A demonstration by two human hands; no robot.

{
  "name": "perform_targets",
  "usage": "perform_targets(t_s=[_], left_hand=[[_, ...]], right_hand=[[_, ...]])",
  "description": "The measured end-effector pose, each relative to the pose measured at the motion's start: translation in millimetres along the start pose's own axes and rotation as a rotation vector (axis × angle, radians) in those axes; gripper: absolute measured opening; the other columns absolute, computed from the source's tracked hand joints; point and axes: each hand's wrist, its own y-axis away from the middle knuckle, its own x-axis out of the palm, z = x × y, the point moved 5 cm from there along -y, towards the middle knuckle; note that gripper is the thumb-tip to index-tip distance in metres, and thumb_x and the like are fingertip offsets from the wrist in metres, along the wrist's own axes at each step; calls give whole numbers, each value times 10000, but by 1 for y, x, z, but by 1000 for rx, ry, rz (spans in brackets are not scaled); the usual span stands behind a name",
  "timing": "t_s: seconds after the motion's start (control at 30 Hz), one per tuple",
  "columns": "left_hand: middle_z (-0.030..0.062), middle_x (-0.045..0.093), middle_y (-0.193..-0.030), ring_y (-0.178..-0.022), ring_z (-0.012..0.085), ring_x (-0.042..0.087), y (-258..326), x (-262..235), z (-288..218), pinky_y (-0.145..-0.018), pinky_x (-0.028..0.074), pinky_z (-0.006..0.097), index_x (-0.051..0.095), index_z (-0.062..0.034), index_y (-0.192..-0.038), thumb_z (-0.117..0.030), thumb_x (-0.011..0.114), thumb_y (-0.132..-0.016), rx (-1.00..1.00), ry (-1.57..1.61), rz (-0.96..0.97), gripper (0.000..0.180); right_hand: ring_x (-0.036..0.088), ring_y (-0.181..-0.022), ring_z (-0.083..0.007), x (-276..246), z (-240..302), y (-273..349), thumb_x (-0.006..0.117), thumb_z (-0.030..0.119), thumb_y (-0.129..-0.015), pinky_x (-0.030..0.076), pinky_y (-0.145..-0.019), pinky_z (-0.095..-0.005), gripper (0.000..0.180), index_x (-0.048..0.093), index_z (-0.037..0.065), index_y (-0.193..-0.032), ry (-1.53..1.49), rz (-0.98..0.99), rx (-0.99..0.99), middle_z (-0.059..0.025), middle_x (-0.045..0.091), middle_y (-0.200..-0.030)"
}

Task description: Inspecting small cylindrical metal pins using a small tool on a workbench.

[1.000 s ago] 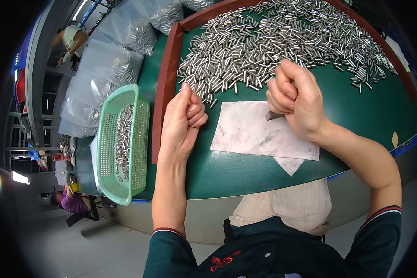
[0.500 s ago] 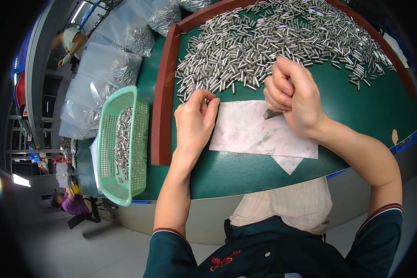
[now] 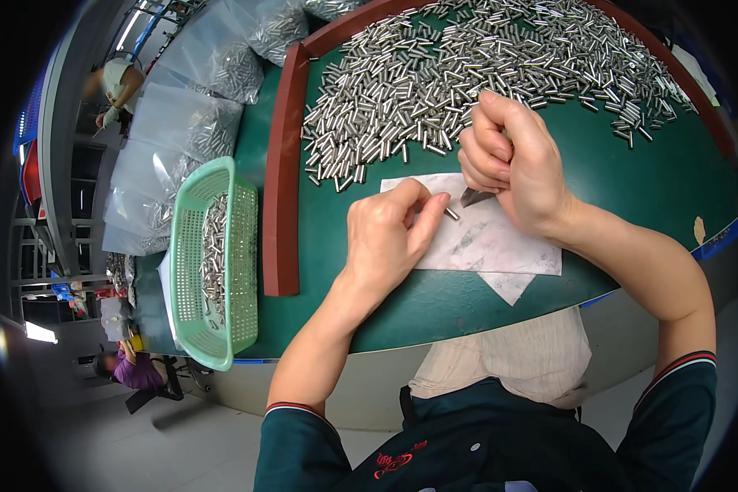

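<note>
My left hand point(image 3: 385, 234) is closed over the white cloth point(image 3: 508, 246), pinching a short metal pin point(image 3: 451, 213) between thumb and fingertips. The pin's free end points toward a dark, pointed blade point(image 3: 474, 197) that sticks out below my right fist point(image 3: 517, 164); a small space separates them. My right fingers are wrapped round this bladed tool, and its handle is hidden inside the fist. The cloth lies flat on the green table, stained, with one corner folded toward me. Just beyond both hands spreads a big heap of shiny metal pins point(image 3: 418, 90).
A red-brown wooden rim point(image 3: 283, 197) borders the heap at left, back and right. Left of it stands a green plastic basket point(image 3: 246, 303) with metal pins inside. Clear bags of pins point(image 3: 213, 131) line the far left. Two other people are in the background.
My left hand has moved right and toward me, from the heap's edge to over the cloth, with a pin now showing in its fingers. My right hand has barely shifted.
</note>
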Motion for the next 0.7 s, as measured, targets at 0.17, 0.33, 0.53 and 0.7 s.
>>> perform_targets(t_s=[0.17,0.33,0.53,0.7], left_hand=[[73,459,-454,-387,196,474,2,0,-1,-394,362,310,594,-51,-793,-120,639,-724,38,52,182,107],[73,468,-464,-391,196,474,2,1,-3,-398,364,310,588,-57,-772,-116,635,-721,47,36,171,91],[71,477,-469,-386,187,464,3,3,-5,-394,361,303,589,-59,-750,-107,637,-713,24,4,150,77],[67,482,-470,-384,181,464,4,2,-6,-388,362,295,591,-46,-697,-83,646,-699,34,58,98,67]], right_hand=[[199,-379,-67,-3,-2,-1,331,224,-856,182,-371,-234,364,269,108,-517,-17,20,0,12,280,-416],[196,-377,-68,-3,-1,0,335,227,-854,180,-370,-236,365,271,107,-514,-24,22,-2,12,279,-413],[161,-370,-72,-5,1,1,300,282,-904,162,-377,-239,416,260,132,-518,-71,-16,-37,30,242,-402],[155,-367,-72,-2,1,4,298,284,-904,164,-379,-240,422,256,135,-512,-84,-32,-17,32,238,-399]])
